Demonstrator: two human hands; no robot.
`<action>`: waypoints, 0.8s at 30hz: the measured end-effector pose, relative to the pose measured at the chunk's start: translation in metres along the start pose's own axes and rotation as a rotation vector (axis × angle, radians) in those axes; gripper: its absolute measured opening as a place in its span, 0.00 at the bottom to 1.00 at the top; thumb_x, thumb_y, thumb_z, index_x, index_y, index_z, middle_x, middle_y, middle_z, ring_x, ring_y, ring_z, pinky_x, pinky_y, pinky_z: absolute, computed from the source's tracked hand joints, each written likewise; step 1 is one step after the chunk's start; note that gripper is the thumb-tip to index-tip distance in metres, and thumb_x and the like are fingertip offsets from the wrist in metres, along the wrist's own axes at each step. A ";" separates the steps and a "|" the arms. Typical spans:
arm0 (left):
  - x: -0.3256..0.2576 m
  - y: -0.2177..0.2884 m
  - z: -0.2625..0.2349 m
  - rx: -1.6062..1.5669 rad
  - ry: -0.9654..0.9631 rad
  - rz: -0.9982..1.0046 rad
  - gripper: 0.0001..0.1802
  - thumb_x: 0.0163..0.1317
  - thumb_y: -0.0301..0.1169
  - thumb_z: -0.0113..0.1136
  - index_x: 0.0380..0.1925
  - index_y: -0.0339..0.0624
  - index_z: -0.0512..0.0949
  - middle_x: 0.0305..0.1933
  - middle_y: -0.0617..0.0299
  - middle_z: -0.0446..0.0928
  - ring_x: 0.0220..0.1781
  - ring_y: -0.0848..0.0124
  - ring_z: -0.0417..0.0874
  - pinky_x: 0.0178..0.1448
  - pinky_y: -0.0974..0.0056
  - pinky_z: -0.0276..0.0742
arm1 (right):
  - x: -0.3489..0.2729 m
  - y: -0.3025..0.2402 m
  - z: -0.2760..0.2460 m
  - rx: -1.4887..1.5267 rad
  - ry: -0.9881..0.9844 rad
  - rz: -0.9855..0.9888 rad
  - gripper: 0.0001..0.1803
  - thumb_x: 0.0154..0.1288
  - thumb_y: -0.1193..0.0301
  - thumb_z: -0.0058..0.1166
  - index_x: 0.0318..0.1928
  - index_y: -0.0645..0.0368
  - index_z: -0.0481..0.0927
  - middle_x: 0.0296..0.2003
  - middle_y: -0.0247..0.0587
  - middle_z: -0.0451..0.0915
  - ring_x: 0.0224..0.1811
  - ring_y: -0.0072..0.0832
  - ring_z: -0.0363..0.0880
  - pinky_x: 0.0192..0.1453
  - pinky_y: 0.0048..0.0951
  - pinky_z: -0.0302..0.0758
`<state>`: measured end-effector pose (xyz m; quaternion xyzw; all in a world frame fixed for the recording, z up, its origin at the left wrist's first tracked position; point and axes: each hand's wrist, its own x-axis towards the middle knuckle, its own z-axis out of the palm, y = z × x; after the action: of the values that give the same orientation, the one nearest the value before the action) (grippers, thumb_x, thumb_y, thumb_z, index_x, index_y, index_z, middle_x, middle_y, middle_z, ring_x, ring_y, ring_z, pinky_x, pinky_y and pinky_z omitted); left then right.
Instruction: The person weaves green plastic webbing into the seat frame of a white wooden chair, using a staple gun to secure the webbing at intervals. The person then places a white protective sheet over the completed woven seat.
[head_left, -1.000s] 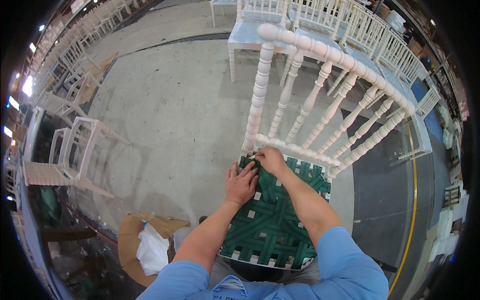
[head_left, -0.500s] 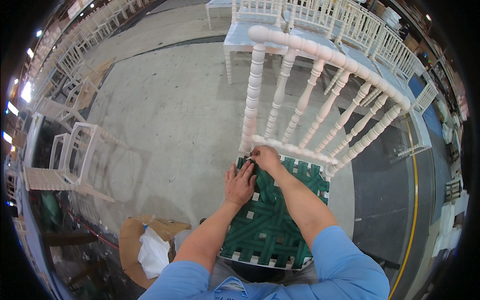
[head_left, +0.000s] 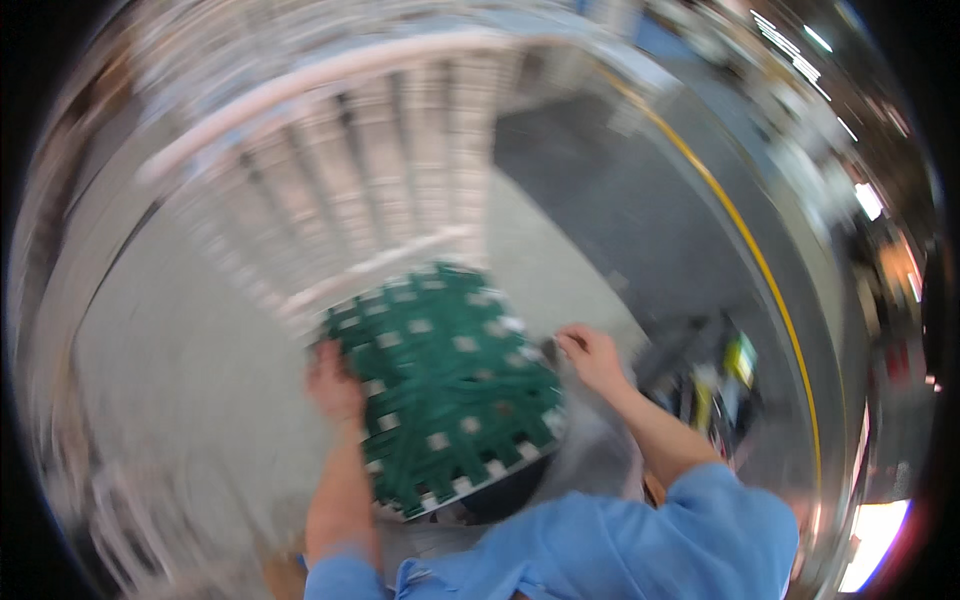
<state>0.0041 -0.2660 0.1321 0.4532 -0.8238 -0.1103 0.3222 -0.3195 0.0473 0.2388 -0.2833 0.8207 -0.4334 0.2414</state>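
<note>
The picture is smeared by motion. A white chair with turned back spindles [head_left: 330, 190] stands in front of me, and its seat is woven from green webbing [head_left: 440, 385]. My left hand [head_left: 335, 385] rests against the left edge of the seat, fingers curled on the webbing. At the right edge of the seat, my right hand [head_left: 592, 355] has its fingers pinched together; what it pinches is too blurred to tell. Both arms wear light blue sleeves.
Grey concrete floor [head_left: 180, 380] lies to the left. A darker floor strip with a curved yellow line [head_left: 745, 240] runs on the right. A dark object with yellow and green parts [head_left: 715, 385] sits on the floor near my right forearm. Blurred white furniture fills the far background.
The view has swung sharply, so the chair now sits left of centre. My right hand has moved from the seat's back edge to its right edge. My left hand is now at the left edge.
</note>
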 end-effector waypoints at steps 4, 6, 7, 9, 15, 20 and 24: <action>-0.001 0.003 -0.007 0.165 -0.180 -0.073 0.24 0.76 0.36 0.57 0.70 0.53 0.79 0.79 0.62 0.74 0.73 0.55 0.79 0.82 0.47 0.65 | -0.078 0.042 -0.116 -0.198 0.402 0.073 0.10 0.74 0.69 0.62 0.49 0.61 0.87 0.39 0.44 0.89 0.40 0.31 0.87 0.48 0.34 0.82; -0.003 0.020 -0.004 0.190 -0.229 -0.066 0.23 0.79 0.40 0.52 0.71 0.53 0.79 0.80 0.67 0.73 0.74 0.56 0.78 0.82 0.47 0.65 | -0.103 0.070 -0.156 -0.296 0.599 0.147 0.11 0.72 0.66 0.62 0.48 0.60 0.87 0.43 0.51 0.89 0.47 0.42 0.89 0.53 0.39 0.82; -0.001 0.019 -0.002 0.192 -0.217 -0.057 0.23 0.80 0.40 0.51 0.70 0.53 0.79 0.79 0.67 0.74 0.75 0.57 0.78 0.81 0.48 0.65 | -0.115 0.086 -0.180 -0.436 0.665 0.254 0.15 0.72 0.62 0.62 0.49 0.60 0.87 0.45 0.54 0.89 0.51 0.48 0.89 0.55 0.44 0.83; 0.001 0.011 -0.007 0.069 -0.253 -0.178 0.23 0.81 0.42 0.47 0.67 0.52 0.82 0.78 0.64 0.76 0.76 0.60 0.77 0.79 0.52 0.67 | -0.131 0.116 -0.206 -0.656 0.668 0.574 0.27 0.67 0.49 0.64 0.52 0.60 0.87 0.50 0.60 0.88 0.54 0.58 0.87 0.57 0.52 0.81; 0.018 0.008 -0.007 0.017 -0.248 -0.227 0.26 0.85 0.48 0.36 0.66 0.59 0.83 0.77 0.69 0.76 0.75 0.57 0.76 0.82 0.42 0.59 | -0.163 0.175 -0.248 -0.236 0.512 0.745 0.29 0.56 0.74 0.73 0.61 0.60 0.85 0.46 0.41 0.88 0.45 0.38 0.86 0.50 0.40 0.82; 0.009 0.002 -0.021 0.161 -0.157 -0.300 0.22 0.77 0.53 0.57 0.65 0.66 0.83 0.76 0.78 0.77 0.74 0.45 0.74 0.79 0.39 0.61 | -0.157 0.172 -0.243 -0.063 0.361 0.570 0.34 0.44 0.81 0.65 0.59 0.64 0.80 0.45 0.42 0.84 0.46 0.38 0.84 0.50 0.39 0.81; -0.004 0.001 -0.013 0.159 -0.138 -0.301 0.22 0.75 0.52 0.60 0.65 0.66 0.84 0.75 0.79 0.77 0.74 0.46 0.73 0.78 0.39 0.61 | -0.121 0.129 -0.227 -0.130 0.408 0.319 0.41 0.45 0.86 0.64 0.65 0.60 0.75 0.54 0.37 0.83 0.51 0.34 0.83 0.56 0.38 0.81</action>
<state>0.0130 -0.2611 0.1405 0.5868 -0.7730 -0.1226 0.2077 -0.4107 0.3194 0.2625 -0.0720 0.9128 -0.3845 0.1178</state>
